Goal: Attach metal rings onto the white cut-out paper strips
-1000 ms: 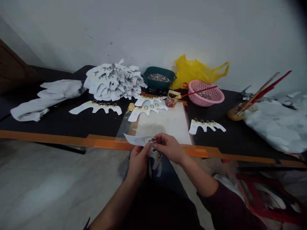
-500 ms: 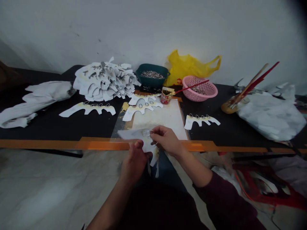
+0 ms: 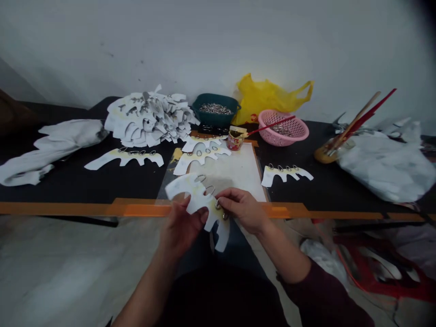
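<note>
A white scalloped cut-out piece (image 3: pixel 195 196), with metal rings along its yellowish edge, is tilted in front of the table edge. My left hand (image 3: pixel 180 227) pinches its lower side between thumb and fingers. At the piece's right side, my right hand (image 3: pixel 241 210) is closed with thumb and fingertips on a metal ring (image 3: pixel 218 204). Beyond the hands, similar ringed pieces (image 3: pixel 200 156) lie at the far left of a white sheet (image 3: pixel 238 170). A small patterned cup (image 3: pixel 235 141) with a red-handled brush stands at the sheet's back.
A heap of white pieces (image 3: pixel 146 118) sits at the back left. Metal rings fill a green basket (image 3: pixel 215 119) and a pink basket (image 3: pixel 289 136). Further right are a jar of brushes (image 3: pixel 325 153) and a white plastic bag (image 3: pixel 378 163). Orange tape (image 3: pixel 143 209) lines the table edge.
The held piece has turned so its face and rings show more fully. My left hand has shifted slightly left; my right hand has moved slightly down and right.
</note>
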A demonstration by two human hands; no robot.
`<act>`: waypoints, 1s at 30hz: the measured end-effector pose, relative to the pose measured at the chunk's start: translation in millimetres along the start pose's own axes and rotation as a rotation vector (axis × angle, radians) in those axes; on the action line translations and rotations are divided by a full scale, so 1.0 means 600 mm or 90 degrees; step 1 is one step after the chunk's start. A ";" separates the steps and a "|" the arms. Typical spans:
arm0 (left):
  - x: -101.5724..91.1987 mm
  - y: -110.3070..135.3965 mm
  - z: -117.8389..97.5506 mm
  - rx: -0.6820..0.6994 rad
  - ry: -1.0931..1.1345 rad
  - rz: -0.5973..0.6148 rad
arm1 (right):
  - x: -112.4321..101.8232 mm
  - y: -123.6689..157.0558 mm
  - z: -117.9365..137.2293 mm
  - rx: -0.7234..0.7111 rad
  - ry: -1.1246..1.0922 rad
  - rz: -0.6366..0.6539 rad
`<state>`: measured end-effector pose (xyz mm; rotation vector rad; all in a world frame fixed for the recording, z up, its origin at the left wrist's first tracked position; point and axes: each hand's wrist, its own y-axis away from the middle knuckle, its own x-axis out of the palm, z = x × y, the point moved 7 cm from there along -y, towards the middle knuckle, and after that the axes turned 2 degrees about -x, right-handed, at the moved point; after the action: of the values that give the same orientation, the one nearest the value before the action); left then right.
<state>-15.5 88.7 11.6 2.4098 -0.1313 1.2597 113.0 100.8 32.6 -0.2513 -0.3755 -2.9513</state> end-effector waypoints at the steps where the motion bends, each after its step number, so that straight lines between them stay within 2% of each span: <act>1: -0.001 0.001 0.004 0.000 0.028 -0.006 | 0.003 0.001 0.002 -0.017 0.007 -0.018; 5: -0.020 0.003 0.039 -0.021 -0.031 -0.059 | 0.008 0.002 -0.002 -0.072 0.125 -0.041; 8: -0.026 0.000 0.054 -0.021 -0.112 -0.063 | 0.004 0.004 -0.013 -0.090 0.178 -0.036; 16: -0.028 -0.007 0.040 0.044 -0.288 -0.117 | -0.005 0.011 0.001 -0.175 0.268 -0.083; 20: -0.025 -0.006 0.042 0.047 -0.313 -0.133 | -0.011 0.014 0.004 -0.205 0.309 -0.113; 24: -0.024 -0.004 0.042 0.066 -0.312 -0.146 | -0.011 0.010 -0.005 -0.199 0.298 -0.110; 28: -0.019 -0.007 0.038 0.122 -0.234 -0.123 | -0.012 0.006 -0.015 -0.182 0.257 -0.120; 30: -0.021 -0.009 0.040 0.122 -0.181 -0.135 | -0.013 0.009 -0.011 -0.213 0.242 -0.135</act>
<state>-3.0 82.4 -12.3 2.6735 0.1670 0.8677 120.5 95.1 26.4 0.3323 0.1513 -3.1575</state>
